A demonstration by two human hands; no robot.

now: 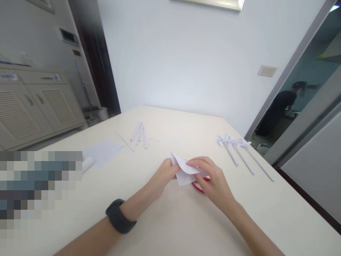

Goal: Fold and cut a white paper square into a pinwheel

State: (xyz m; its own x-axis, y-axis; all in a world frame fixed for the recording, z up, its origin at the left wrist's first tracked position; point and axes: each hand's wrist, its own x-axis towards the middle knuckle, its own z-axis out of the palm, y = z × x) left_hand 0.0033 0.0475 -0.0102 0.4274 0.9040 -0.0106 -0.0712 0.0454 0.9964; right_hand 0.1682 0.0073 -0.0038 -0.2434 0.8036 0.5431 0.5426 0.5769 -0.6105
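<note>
Between my two hands is a small piece of white paper, partly bent, with one flap curling up. My left hand pinches its left side, the wrist wearing a black band. On the right, my right hand grips the curling flap with thumb and fingers. Red-handled scissors lie on the table beneath the paper and my right hand; their blades are hidden. Farther right lie several paper pinwheels on rolled paper sticks.
The white table reaches back to the wall. At the left lie a stack of white paper, a thin stick and several rolled paper tubes. A white cylinder sits beside the stack. Another person bends over beyond the doorway.
</note>
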